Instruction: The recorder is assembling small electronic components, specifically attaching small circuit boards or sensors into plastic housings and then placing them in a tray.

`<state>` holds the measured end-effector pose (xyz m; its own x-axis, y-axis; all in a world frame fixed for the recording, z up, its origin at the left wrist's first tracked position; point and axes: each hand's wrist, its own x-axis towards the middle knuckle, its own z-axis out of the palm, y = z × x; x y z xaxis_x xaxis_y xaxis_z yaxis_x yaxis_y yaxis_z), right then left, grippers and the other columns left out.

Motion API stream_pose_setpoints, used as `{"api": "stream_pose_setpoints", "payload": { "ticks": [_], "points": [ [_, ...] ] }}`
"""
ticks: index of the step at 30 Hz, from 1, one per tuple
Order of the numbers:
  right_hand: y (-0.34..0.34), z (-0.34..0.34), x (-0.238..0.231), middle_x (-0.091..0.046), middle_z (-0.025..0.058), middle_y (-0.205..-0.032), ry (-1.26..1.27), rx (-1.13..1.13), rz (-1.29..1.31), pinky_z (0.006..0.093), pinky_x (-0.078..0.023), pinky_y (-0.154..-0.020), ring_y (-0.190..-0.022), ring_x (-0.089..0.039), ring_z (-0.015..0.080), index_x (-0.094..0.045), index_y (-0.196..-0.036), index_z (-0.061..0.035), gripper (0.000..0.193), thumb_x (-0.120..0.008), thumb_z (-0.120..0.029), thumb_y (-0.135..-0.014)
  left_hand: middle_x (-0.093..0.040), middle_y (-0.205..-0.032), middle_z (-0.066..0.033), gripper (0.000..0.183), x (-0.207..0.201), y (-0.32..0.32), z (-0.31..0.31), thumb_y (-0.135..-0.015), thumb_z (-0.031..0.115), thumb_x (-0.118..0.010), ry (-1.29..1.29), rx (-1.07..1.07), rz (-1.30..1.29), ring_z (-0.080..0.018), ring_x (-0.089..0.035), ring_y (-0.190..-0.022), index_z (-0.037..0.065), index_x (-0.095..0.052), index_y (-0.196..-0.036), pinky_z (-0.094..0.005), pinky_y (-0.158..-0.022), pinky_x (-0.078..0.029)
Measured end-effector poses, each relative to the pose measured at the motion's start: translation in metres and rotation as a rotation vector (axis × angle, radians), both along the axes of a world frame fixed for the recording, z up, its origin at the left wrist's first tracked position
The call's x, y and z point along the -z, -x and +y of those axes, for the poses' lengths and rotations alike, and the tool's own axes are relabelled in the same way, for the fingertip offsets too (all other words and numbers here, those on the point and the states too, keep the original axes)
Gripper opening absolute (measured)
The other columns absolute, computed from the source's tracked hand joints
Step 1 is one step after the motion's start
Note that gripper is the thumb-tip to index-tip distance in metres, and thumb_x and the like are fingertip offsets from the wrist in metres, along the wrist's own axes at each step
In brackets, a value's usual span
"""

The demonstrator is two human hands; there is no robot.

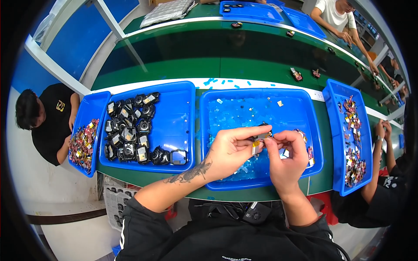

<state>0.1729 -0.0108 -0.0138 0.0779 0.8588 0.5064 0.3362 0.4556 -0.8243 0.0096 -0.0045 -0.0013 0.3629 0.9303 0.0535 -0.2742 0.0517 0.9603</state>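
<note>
Above a blue tray [317, 130] strewn with small translucent blue film pieces, my two hands meet over a small black electronic assembly [263, 135]. A silver-and-yellow part [255, 148] hangs from its underside. My left hand [230, 150] pinches the assembly from the left, index finger stretched along its top. From the right, my right hand [287, 158] closes thumb and forefinger at its edge. Fingers hide much of the piece, so its exact kind does not show. Beyond my right hand, a few small circuit parts [310, 155] lie inside the tray's right side.
Left of me, a blue tray [191, 113] holds several black watch cases [128, 135]. Outer trays carry heaped small circuit parts [85, 145], [355, 169]. Ahead runs a green conveyor belt [183, 61] with scattered parts. Co-workers sit at left [52, 117], right and far right.
</note>
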Motion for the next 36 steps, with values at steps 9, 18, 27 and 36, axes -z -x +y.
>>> {"api": "stream_pose_setpoints", "payload": {
  "ticks": [9, 18, 27, 36],
  "points": [
    [0.014, -0.001, 0.003, -0.061, 0.0055, -0.085, -0.003, 0.047, 0.144, 0.0220, -0.047, -0.061, -0.069, -0.057, 0.0092, -0.057, -0.093, -0.0004, 0.023, -0.074, 0.005, -0.079, -0.062, -0.123, -0.0120, 0.044, 0.000, -0.001, 0.000, -0.091, -0.005, -0.059, 0.018, -0.045, -0.032, -0.0149, -0.062, -0.108, 0.003, -0.054, -0.134, -0.0266, -0.090, -0.052],
    [0.004, -0.005, -0.018, -0.063, 0.0087, -0.091, 0.156, -0.074, 0.095, 0.0227, -0.052, -0.068, -0.080, -0.065, 0.0126, -0.058, -0.106, 0.0023, 0.029, -0.070, 0.007, -0.081, -0.061, -0.126, -0.0122, 0.045, 0.000, 0.000, 0.001, -0.091, -0.007, -0.057, 0.027, -0.057, -0.024, -0.0134, -0.062, -0.105, 0.003, -0.054, -0.134, -0.0249, -0.089, -0.052],
    [-0.002, -0.003, -0.019, -0.062, 0.0087, -0.094, 0.141, -0.026, -0.024, 0.0227, -0.053, -0.065, -0.080, -0.063, 0.0118, -0.055, -0.112, 0.0024, 0.037, -0.071, 0.007, -0.080, -0.060, -0.125, -0.0106, 0.047, 0.007, -0.005, -0.003, -0.092, -0.009, -0.053, -0.026, -0.040, -0.074, -0.0127, -0.062, -0.104, 0.005, -0.053, -0.136, -0.0242, -0.087, -0.052],
    [0.005, 0.009, -0.022, -0.059, 0.0054, -0.097, 0.259, -0.189, -0.034, 0.0236, -0.053, -0.072, -0.087, -0.060, 0.0114, -0.053, -0.124, -0.0013, 0.042, -0.065, 0.006, -0.084, -0.060, -0.121, -0.0125, 0.052, 0.004, -0.006, -0.002, -0.093, -0.009, -0.047, 0.003, -0.128, -0.103, -0.0174, -0.060, -0.111, 0.007, -0.041, -0.143, -0.0302, -0.092, -0.053]
  ]
}}
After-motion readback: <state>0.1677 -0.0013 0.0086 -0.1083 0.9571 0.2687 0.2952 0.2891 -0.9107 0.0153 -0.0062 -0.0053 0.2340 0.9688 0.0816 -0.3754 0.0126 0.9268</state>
